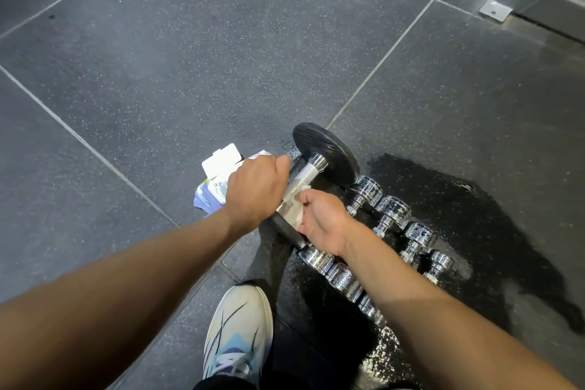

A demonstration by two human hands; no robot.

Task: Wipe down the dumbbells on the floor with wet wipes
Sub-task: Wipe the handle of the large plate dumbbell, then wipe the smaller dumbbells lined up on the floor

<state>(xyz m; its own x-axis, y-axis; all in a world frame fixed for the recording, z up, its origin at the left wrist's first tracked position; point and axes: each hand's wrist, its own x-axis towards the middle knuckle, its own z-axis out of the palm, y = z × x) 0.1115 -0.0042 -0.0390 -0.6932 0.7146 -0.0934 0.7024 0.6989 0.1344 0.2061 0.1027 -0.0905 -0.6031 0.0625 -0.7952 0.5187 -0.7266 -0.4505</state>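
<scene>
1. The big dumbbell [319,165] lay on the dark speckled floor [177,73], its far black disc standing on edge and its knurled metal handle running back toward the person.
2. The left hand [254,188] was closed in a fist over the near part of that handle, fingers curled tight and pressed together, thumb tucked along the top.
3. The right hand [323,222] held a wet wipe [292,207] against the handle, just below the left fist. Its fingers lay side by side, bent around the crumpled sheet and pinching it to the metal; the fingertips themselves were hidden under the wipe.
4. The pack of wipes [215,180] sat on the floor just behind the left hand, partly hidden by it. Its white flap stood open and tilted up. The pack was soft, pale and purple at the lower edge; how many wipes remained inside could not be told.
5. A row of small chrome dumbbells [392,212] lay side by side to the right of the big one, touching or nearly touching each other, with the right forearm crossing over them.
6. They rested in a dark wet patch [443,199] on the floor.
7. A white and blue shoe [237,329] stood at the bottom, between the two forearms.
</scene>
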